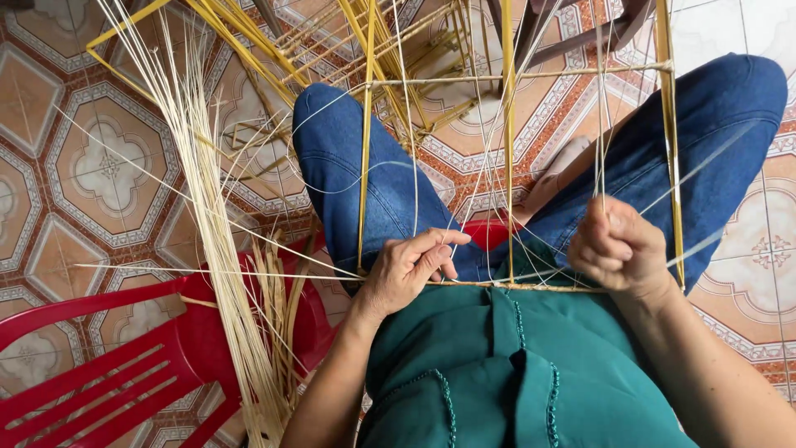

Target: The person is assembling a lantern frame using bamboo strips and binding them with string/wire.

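A bamboo frame of yellow upright sticks and thin crossbars rests across my lap, its lower bar lying against my green top. My left hand presses on that lower bar near a left upright, fingers curled over it and over thin pale strips. My right hand is closed in a fist around several thin pale strips that run up the frame near the right upright. Loose strips cross between both hands.
A bundle of long pale strips leans over a red plastic chair at my left. More bamboo frames lie on the patterned tile floor ahead. My knees in blue jeans flank the frame.
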